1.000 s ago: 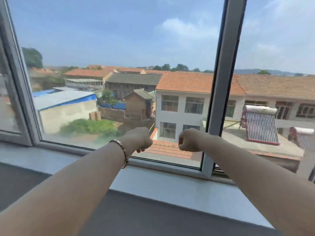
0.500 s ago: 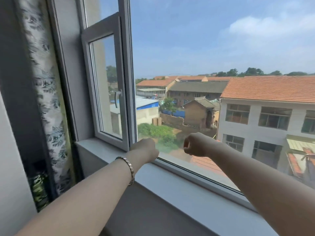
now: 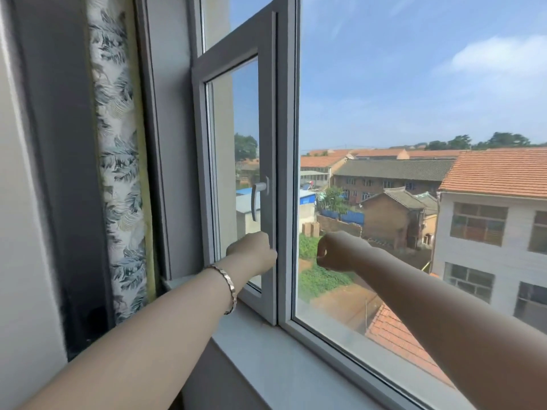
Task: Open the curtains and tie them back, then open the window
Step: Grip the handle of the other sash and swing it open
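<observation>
A leaf-patterned curtain (image 3: 118, 161) hangs gathered in a narrow column at the far left of the window. A grey-framed side casement (image 3: 268, 119) sits against the frame, its white handle (image 3: 257, 199) pointing down. My left hand (image 3: 251, 255), a bracelet on its wrist, is a closed fist just below that handle, in front of the casement's right stile. My right hand (image 3: 337, 251) is also a closed fist, held in front of the large fixed pane (image 3: 414, 113), holding nothing.
A grey windowsill (image 3: 296, 371) runs below the frames from lower left to right. A dark wall edge (image 3: 59, 173) stands left of the curtain. Outside are orange-roofed houses and greenery.
The view has swung left from the middle pane to the side casement and curtain. Both fists stay closed and now sit close to the casement handle.
</observation>
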A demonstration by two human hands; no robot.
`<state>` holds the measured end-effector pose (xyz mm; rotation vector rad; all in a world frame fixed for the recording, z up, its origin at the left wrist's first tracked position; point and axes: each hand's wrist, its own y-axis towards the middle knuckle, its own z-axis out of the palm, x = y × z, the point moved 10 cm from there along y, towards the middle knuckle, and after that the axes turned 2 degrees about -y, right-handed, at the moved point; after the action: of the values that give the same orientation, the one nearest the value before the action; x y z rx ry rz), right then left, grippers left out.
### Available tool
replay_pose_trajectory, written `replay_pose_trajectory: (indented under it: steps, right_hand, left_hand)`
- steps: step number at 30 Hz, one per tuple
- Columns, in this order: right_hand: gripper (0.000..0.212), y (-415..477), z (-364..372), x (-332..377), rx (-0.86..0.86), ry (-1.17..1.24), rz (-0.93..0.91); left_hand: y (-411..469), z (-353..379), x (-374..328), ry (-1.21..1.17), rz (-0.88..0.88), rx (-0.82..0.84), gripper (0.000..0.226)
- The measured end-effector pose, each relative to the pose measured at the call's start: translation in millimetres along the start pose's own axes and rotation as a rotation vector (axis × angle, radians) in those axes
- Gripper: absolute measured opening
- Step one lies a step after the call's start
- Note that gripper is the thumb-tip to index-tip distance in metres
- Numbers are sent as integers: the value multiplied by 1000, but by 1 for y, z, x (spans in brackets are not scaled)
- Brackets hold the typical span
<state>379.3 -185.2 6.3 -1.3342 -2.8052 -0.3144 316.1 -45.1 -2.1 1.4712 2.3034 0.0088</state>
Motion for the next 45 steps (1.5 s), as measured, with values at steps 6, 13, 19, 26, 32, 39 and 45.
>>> replay_pose_trajectory:
  steps: [6, 13, 19, 26, 32, 39, 45]
  right_hand:
    - [28, 125, 5, 27, -12, -39, -43]
    - [29, 225, 30, 25, -108, -80, 114]
    - [30, 269, 36, 20, -90, -114, 300]
    - [28, 287, 53, 19, -41, -185, 423]
    - [27, 266, 44, 20, -78, -222, 492]
    - [25, 216, 37, 47, -110, -250, 496]
    - [24, 178, 41, 97, -122, -224, 411]
  left_hand:
    - [115, -38, 41, -122, -54, -220, 35]
    - [248, -23, 74, -415, -128, -136, 64]
    - [318, 19, 46, -1090, -54, 229, 54]
    - [319, -29, 25, -421, 606, -161, 55]
    - [317, -39, 11, -193, 788, -214, 41]
    - [292, -50, 32, -78, 713, -259, 51]
    - [250, -79, 92, -65, 625, -315, 48]
